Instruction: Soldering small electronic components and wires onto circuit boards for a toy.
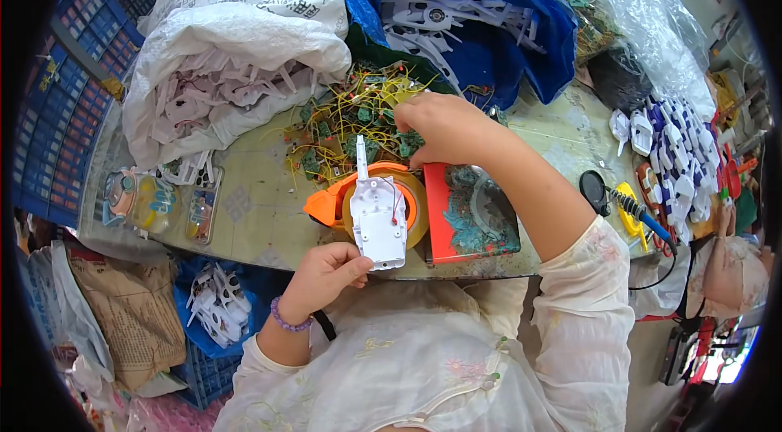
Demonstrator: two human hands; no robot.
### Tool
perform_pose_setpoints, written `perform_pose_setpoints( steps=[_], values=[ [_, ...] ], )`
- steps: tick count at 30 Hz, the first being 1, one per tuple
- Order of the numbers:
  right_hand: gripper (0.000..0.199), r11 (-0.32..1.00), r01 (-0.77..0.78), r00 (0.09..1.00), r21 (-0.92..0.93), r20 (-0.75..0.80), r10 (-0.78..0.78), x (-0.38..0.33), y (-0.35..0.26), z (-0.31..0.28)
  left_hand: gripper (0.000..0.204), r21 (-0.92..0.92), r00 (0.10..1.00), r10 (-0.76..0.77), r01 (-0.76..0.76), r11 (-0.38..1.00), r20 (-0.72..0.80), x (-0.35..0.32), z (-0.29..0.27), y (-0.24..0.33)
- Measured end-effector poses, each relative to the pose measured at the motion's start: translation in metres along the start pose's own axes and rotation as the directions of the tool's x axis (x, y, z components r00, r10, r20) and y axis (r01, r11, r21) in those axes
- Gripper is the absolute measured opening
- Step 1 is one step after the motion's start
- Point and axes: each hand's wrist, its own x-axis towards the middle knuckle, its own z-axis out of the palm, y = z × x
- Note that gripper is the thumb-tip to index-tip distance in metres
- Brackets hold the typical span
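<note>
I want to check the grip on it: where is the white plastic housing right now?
In the head view, the white plastic housing sits at the table's near edge, held by the left hand over the orange tape dispenser, left of the red box.

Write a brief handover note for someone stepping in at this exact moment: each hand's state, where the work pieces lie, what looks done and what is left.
Left hand: grips the white plastic housing at its lower edge, over the orange tape dispenser.
Right hand: reaching into the pile of green circuit boards with yellow wires, fingers closed on a piece.
Done: red wire already on the housing.
Left: no board from the pile is on the housing yet.
Nearby: soldering iron at the right; finished-looking white parts beyond.
</note>
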Motion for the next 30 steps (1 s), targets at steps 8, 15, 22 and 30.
perform_pose_setpoints(
  steps=[8, 15, 22, 30],
  values=[
    [0.047, 0.937, 0.048, 0.96, 0.345, -0.274, 0.052, -0.02, 0.011, -0.013, 0.025, 0.225, 0.994, 0.018, 0.007, 0.974, -0.108, -0.002, -0.002, 0.005],
    [0.044, 0.151, 0.191, 0.939, 0.97, -0.225, 0.259, -0.06, 0.011, -0.012, 0.014, 0.256, 0.815, 0.548, -0.497, 0.829, -0.191, -0.003, 0.002, 0.031],
    [0.057, 0.759, 0.402, 0.843, 0.513, -0.531, -0.087, -0.091, -0.05, -0.005, 0.068, -0.349, 0.865, 0.502, -0.47, 0.811, 0.004, 0.03, 0.03, 0.076],
    [0.059, 0.83, 0.347, 0.832, 0.436, -0.552, -0.058, -0.123, -0.054, 0.002, 0.064, -0.197, 0.894, 0.29, -0.234, 0.952, 0.342, 0.027, 0.049, 0.088]
  ],
)
